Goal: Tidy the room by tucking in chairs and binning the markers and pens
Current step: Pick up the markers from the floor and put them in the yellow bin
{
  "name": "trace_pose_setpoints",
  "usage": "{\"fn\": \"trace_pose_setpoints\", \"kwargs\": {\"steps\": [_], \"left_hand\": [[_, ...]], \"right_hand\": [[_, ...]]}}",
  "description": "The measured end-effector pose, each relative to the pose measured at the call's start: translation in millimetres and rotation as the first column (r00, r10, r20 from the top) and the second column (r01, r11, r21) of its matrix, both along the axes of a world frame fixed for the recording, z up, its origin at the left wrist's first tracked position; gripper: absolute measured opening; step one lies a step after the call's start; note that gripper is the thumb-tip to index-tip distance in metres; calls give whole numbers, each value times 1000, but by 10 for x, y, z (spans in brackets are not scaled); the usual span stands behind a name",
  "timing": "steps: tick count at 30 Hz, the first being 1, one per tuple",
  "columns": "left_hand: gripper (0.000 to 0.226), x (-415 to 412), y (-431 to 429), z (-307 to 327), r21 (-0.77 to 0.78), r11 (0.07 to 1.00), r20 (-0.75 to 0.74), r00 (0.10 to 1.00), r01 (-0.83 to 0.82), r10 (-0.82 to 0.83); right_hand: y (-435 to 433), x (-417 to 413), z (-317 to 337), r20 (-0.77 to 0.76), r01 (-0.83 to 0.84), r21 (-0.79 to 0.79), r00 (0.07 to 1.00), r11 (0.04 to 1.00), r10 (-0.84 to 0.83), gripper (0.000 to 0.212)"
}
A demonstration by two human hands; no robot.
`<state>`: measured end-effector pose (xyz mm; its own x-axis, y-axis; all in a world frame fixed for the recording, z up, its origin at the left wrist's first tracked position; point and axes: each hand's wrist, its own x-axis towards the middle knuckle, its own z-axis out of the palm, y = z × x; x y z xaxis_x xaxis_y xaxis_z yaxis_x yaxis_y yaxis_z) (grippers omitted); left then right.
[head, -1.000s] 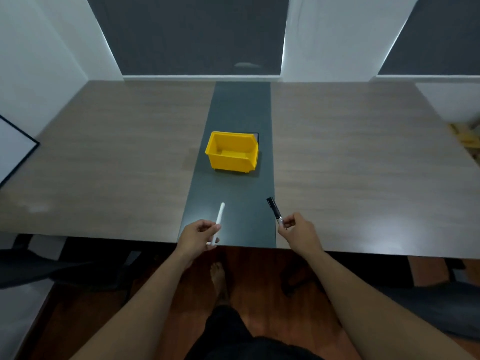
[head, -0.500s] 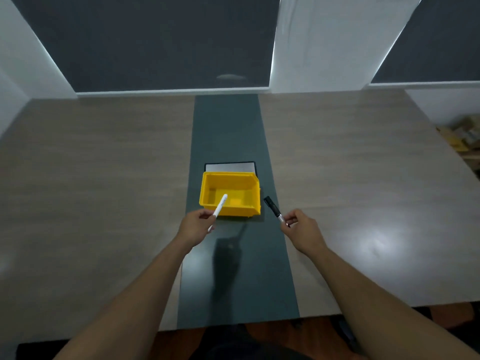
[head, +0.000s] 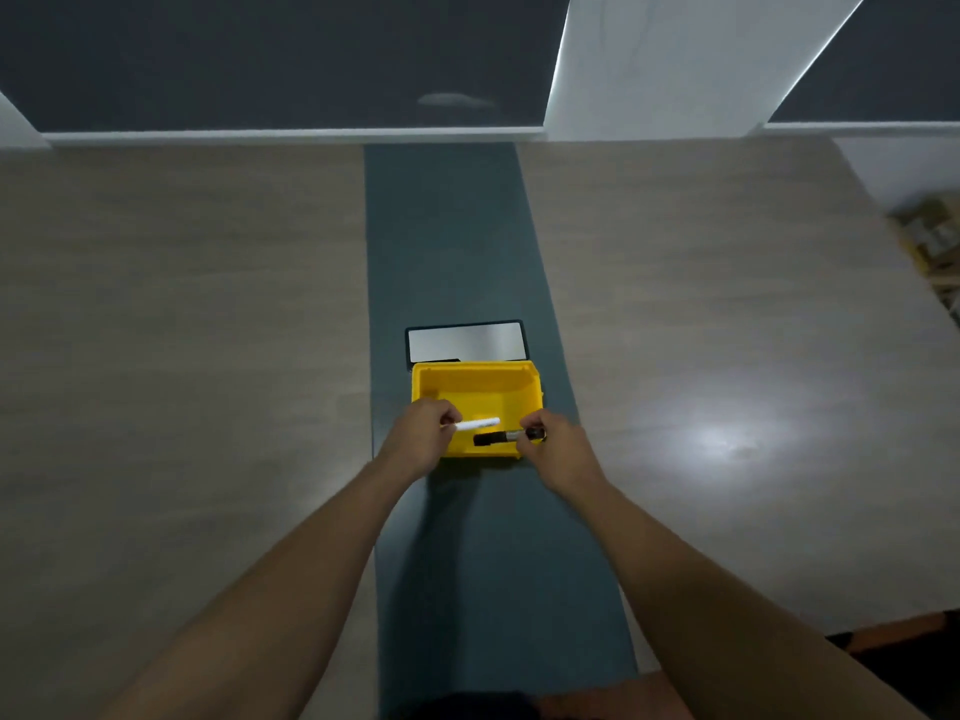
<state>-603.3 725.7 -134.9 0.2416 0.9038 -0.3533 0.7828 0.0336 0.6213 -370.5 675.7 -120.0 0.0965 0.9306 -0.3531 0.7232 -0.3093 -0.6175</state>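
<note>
A yellow plastic bin point(head: 475, 374) stands on the dark centre strip of the table. My left hand point(head: 422, 440) is over the bin's near left corner, pinching a white pen point(head: 479, 424) that points right, above the bin's inside. At the bin's near right corner my right hand point(head: 551, 445) grips a black marker point(head: 497, 437) with a grey middle band. The marker points left and lies just below the white pen, over the bin. Whether either tip touches the bin floor I cannot tell.
A silver cover plate in a black frame point(head: 465, 341) sits in the dark strip point(head: 457, 236) just behind the bin. The wooden table point(head: 182, 330) spreads wide on both sides and meets the wall at the back. Blurred yellowish clutter point(head: 930, 241) lies off its right edge.
I have moved in over the table. Both hands have travelled forward to the bin, and the pen and marker have turned from pointing away to lying crosswise over it.
</note>
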Motion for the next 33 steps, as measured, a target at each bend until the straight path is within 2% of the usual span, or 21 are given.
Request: {"fn": "trace_pose_setpoints", "kwargs": {"steps": [10,16,25,33], "left_hand": [[22,117,103,-250,-41,999,0,1000,-5,5],[31,50,42,-180,-67,998,44,999,17,-14],[32,-9,-404,141,-16,998,128,990,-64,65],[31,70,-1203,465,6,993,136,984,-117,115]], "right_hand": [[114,-249,-224,104,-22,-66,994,998,29,19],[50,-153,-84,180,26,-82,984,996,-11,31],[-404,196,103,81,81,-5,993,997,-81,33],[-1034,450,143,4,70,108,997,992,-71,28]]}}
